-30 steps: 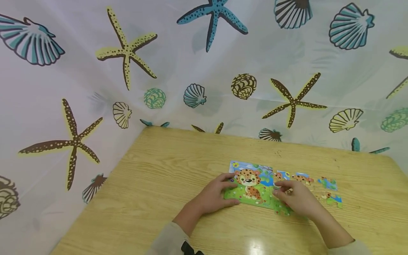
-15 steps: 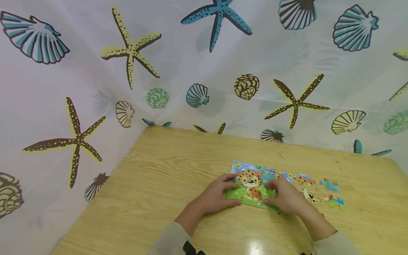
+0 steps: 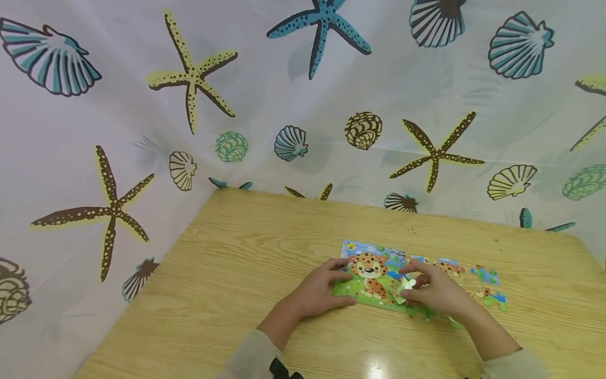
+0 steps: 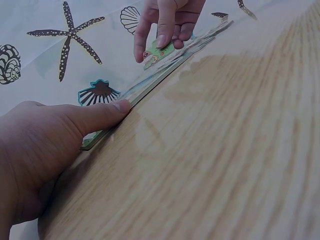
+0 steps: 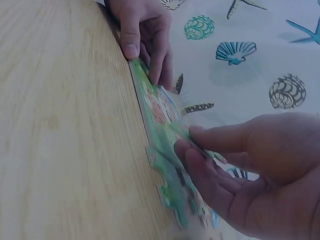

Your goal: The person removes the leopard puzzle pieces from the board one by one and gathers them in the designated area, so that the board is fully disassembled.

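A puzzle board (image 3: 377, 284) with a spotted leopard cub lies on the wooden table. My left hand (image 3: 326, 288) rests on its left side, fingers spread over the picture and thumb along the near edge. In the left wrist view that thumb (image 4: 107, 114) presses at the board's edge. My right hand (image 3: 435, 288) pinches a green jigsaw piece (image 4: 159, 54) between thumb and fingers, over the right end of the board. In the head view the piece is tilted and catches the light. The right wrist view shows its edge between the fingertips.
Loose jigsaw pieces (image 3: 486, 275) lie right of the board, some behind my right hand. Another piece (image 3: 494, 299) sits at their right end. A white curtain (image 3: 322, 105) printed with shells and starfish hangs along the table's back and left edges.
My right hand has moved left onto the board, then slightly back right, and now shows the pinched piece tilted. The left hand keeps its place on the board.
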`<state>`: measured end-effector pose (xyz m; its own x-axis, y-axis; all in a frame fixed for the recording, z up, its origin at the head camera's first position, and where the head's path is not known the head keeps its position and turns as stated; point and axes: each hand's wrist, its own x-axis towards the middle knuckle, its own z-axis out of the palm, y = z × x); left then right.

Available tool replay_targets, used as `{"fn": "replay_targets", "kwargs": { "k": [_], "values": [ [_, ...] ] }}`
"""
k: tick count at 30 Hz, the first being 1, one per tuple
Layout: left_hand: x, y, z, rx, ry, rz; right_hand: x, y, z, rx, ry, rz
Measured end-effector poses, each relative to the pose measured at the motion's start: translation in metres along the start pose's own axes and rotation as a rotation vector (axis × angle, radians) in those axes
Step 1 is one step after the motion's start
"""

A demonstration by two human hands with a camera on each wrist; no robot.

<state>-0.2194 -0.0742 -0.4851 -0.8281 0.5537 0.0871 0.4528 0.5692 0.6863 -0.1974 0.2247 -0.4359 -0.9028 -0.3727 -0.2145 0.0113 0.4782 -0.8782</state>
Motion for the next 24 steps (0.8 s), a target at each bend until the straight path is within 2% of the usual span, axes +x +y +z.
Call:
{"fn": "replay_targets", "kwargs": {
  "k": [4, 10, 18, 24],
  "values": [
    [0.001, -0.003, 0.0, 0.004, 0.002, 0.005, -0.011, 0.01, -0.009, 0.113, -0.028, 0.027],
    [0.001, -0.004, 0.001, 0.009, 0.007, 0.001, -0.034, 0.02, -0.024, 0.196, 0.018, 0.114],
    [0.001, -0.004, -0.003, 0.014, 0.01, 0.008, -0.063, 0.046, -0.042, 0.204, 0.09, 0.183],
    [-0.003, -0.001, -0.004, 0.015, -0.001, 0.004, -0.087, 0.06, -0.054, 0.154, 0.191, 0.258]
  ]
}}
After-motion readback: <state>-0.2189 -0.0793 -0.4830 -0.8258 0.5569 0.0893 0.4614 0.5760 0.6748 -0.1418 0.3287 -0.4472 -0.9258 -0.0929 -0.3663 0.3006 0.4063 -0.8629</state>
